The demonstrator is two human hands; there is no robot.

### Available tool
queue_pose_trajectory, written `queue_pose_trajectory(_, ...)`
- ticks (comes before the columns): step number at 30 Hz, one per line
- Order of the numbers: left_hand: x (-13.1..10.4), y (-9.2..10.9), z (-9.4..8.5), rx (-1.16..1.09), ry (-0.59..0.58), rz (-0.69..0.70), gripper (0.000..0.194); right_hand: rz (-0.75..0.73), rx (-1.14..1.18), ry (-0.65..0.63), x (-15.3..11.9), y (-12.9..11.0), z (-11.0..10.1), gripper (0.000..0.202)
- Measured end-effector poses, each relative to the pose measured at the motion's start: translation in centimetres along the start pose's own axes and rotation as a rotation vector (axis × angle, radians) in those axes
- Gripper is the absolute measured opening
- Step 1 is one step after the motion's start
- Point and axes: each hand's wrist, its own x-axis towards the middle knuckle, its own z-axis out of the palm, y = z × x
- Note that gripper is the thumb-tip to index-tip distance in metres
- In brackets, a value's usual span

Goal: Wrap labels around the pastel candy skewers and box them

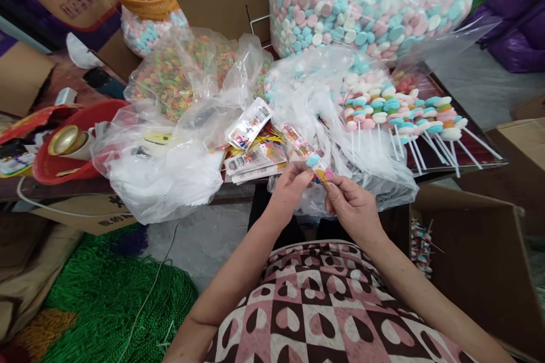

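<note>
Both hands meet at a printed candy packet [297, 139], a long clear wrapper that slants up to the left over the table edge. My left hand [296, 178] is closed on its lower part, where a blue and white candy piece shows. My right hand [347, 195] pinches the packet's bottom end between thumb and fingers. Just left lie printed wrappers [251, 123] on a bundle of yellow twist ties [270, 140]. To the right, marshmallow skewers [400, 116] on white sticks rest in a row along the table.
A huge bag of marshmallows [370, 5] stands at the back, a bag of small gummy candies [187, 68] left of it. White bags [170, 159] overhang the front edge. A red basin [46, 167] sits far left. An open cardboard box [472, 261] at lower right holds packed skewers.
</note>
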Motion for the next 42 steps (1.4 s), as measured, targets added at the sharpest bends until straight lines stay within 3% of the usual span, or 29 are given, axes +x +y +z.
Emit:
queue_pose_trajectory(4,0.2,0.9,0.6,-0.300,-0.056,-0.023,0.034,0.027,0.063,-0.032,-0.3,-0.3,0.2,0.027)
queue_pose_trajectory(8,0.0,2.0,1.7,-0.431,-0.138,-0.068,0.043,0.028,0.099,-0.071,-0.6,-0.5,0.4,0.027)
queue_pose_trajectory(17,-0.9,1.2,2.3,-0.372,-0.295,-0.199,0.042,-0.006,0.091,-0.047,-0.9,-0.6,0.9,0.029)
queue_pose_trajectory(20,-0.6,1.4,1.7,-0.369,-0.220,-0.161,0.043,-0.006,0.106,-0.033,-0.8,-0.7,0.6,0.023)
queue_pose_trajectory(25,0.9,3.3,0.1,-0.570,-0.124,-0.077,0.042,-0.025,0.045,-0.013,-0.6,-0.2,-0.5,0.022)
queue_pose_trajectory(30,1.8,4.4,0.3,-0.734,0.083,-0.088,0.013,0.074,0.192,-0.061,-0.6,0.5,-0.5,0.032)
queue_pose_trajectory(34,1.8,3.8,1.1,-0.807,0.086,-0.112,0.029,0.138,0.198,-0.191,-0.7,0.3,-0.3,0.023)
queue_pose_trajectory(38,1.6,3.5,1.3,-0.755,0.117,-0.123,0.029,0.025,-0.064,-0.216,-0.9,-0.1,-0.2,0.023)
queue_pose_trajectory(42,1.4,2.8,1.4,-0.665,0.100,-0.095,0.029,-0.084,-0.166,-0.205,-1.0,-0.2,-0.2,0.026)
